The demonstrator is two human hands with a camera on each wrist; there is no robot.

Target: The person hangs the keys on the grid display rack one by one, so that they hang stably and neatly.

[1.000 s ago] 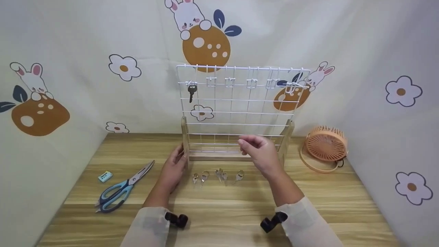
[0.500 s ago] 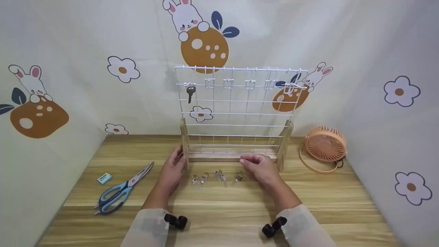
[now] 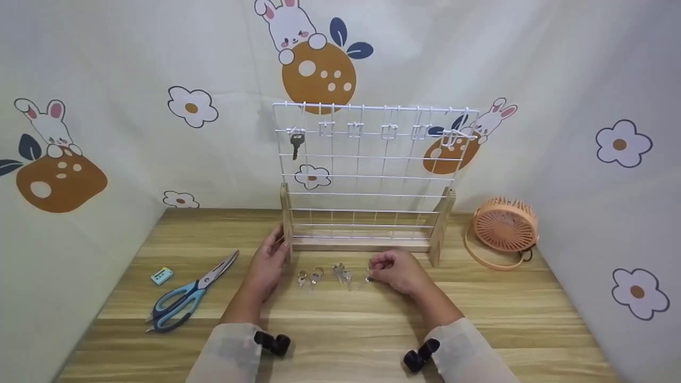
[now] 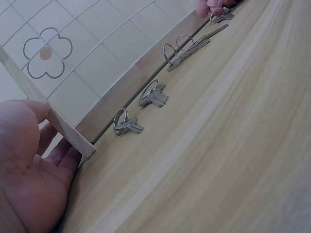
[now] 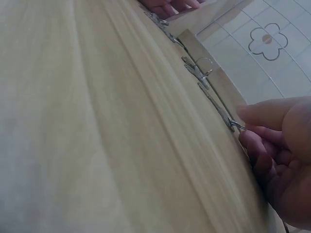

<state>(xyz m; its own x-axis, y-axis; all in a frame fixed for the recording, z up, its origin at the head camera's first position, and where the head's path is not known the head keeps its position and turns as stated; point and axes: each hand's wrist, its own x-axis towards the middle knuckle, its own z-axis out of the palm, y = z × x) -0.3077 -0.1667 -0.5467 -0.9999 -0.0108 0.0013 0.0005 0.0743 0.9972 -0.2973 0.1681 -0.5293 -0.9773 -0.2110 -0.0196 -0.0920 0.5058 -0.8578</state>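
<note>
A white wire grid rack on a wooden stand (image 3: 335, 244) is upright at the back of the table. My left hand (image 3: 267, 266) grips its left wooden leg (image 4: 73, 135), thumb on one side and fingers on the other. In front of the base lies a row of small silver keys on rings, such as the leftmost key (image 4: 130, 127). At the row's right end my right hand (image 3: 401, 271) pinches the ring of a key (image 5: 216, 104) between thumb and index finger, low over the table. One dark key (image 3: 297, 144) hangs from the rack's leftmost hook.
Several white hooks, one of them the hook (image 3: 389, 131) near the middle, line the grid's upper part. Blue-handled scissors (image 3: 191, 292) and a small light-blue box-like item (image 3: 162, 275) lie at left. An orange fan (image 3: 505, 226) stands at the right. Patterned cloth walls surround the table.
My right hand has come down from in front of the grid to the rightmost key and now pinches its ring. The left hand stays on the leg.
</note>
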